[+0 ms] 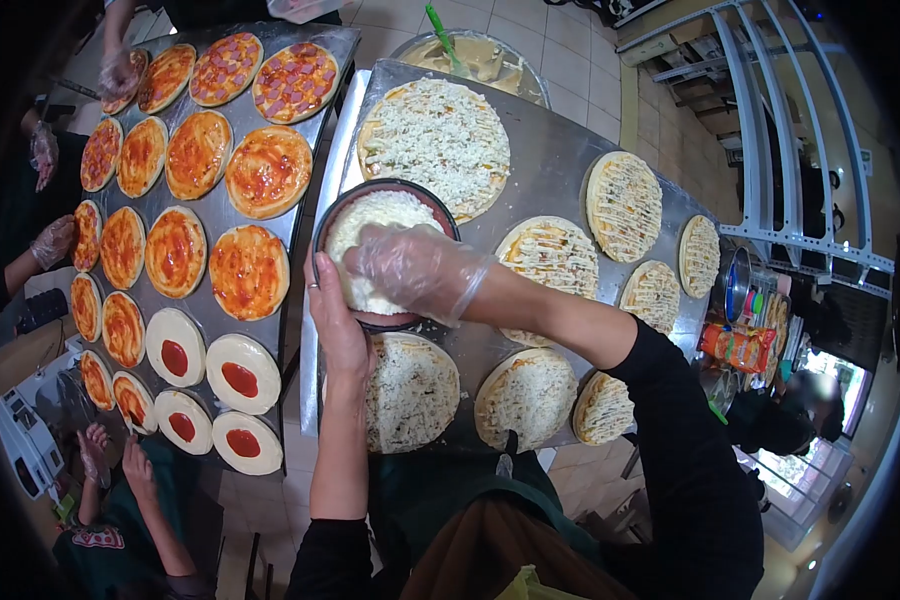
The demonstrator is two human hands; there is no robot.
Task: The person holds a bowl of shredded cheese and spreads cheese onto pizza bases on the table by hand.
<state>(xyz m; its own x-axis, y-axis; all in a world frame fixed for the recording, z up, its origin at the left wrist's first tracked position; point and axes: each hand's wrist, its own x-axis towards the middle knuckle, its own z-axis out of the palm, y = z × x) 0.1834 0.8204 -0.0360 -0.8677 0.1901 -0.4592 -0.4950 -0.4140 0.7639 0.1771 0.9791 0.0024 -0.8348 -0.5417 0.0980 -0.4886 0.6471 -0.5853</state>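
A dark-rimmed bowl [440, 205] of white grated cheese [385, 210] is held over the metal table [540, 150]. My left hand [338, 315] is bare and grips the bowl's near left side. My right hand [410, 265], in a clear plastic glove, is down in the cheese with its fingers curled; what they hold is hidden. Just beyond the bowl lies a large pizza covered in white cheese [435, 145], and another cheese-covered pizza [410, 395] lies on the near side. To the right, several pizzas [625, 205] carry stripes of pale sauce.
On the left table [305, 215] lie several sauced bases [250, 270] and some with diced meat [295, 82]. Gloved hands of co-workers [55, 242] are at its far edge. A basin [530, 85] with a green-handled tool stands behind my table. Metal racks [800, 130] rise at right.
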